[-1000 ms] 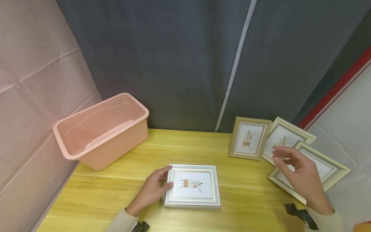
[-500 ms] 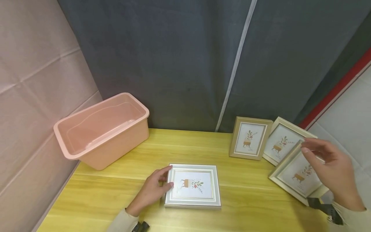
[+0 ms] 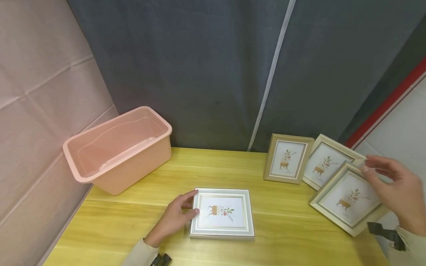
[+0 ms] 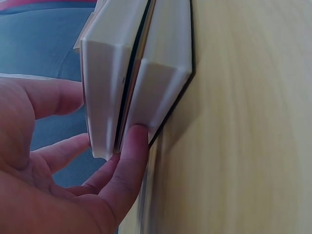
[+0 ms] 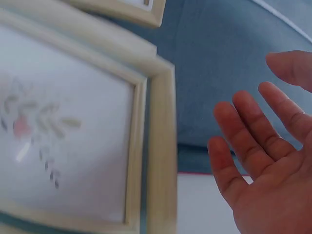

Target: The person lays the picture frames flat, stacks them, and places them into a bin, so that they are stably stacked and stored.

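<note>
A person's left hand [image 3: 174,218] rests against the left edge of a silver-white picture frame [image 3: 221,214] — fingers parted and relaxed, touching rather than clasping — as it lies flat atop another frame [image 4: 156,73] on a yellow wood-grain table [image 3: 283,229]. The right hand [image 3: 397,188], fingers spread wide and holding nothing, hovers just beside the front cream frame [image 3: 349,199] — near a second cream frame [image 3: 324,166], a tan frame [image 3: 287,159] beyond. A pink bin [image 3: 136,159] sits at far left.
</note>
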